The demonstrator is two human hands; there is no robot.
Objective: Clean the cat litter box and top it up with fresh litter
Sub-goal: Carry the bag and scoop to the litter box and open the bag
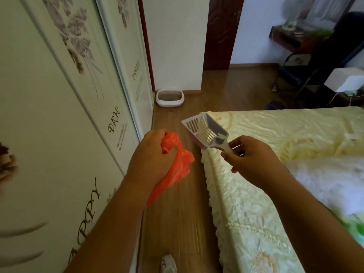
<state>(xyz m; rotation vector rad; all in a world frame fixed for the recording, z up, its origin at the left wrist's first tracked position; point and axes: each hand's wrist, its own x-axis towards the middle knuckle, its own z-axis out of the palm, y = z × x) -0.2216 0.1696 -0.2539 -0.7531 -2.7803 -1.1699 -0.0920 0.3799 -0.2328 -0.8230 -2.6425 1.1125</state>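
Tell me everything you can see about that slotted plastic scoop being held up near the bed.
The pale lilac-white plastic litter scoop is a boxy shovel with raised side walls and rows of long sifting slots in its floor. It looks empty. A flat handle runs back from it, pinched by the right hand. It is held in the air, tilted, open mouth pointing up and away, over the near corner of the cream quilted bed.

A wood-plank floor (177,213) runs in a narrow strip between the wardrobe doors (59,115) and the bed (256,194). Far beyond both grips, a pink-and-white litter box (170,97) sits on the floor against the wall, beside the wardrobe's end. Under the right grip (250,160), a pale yellow quilted cover (275,131) lies over the bed.
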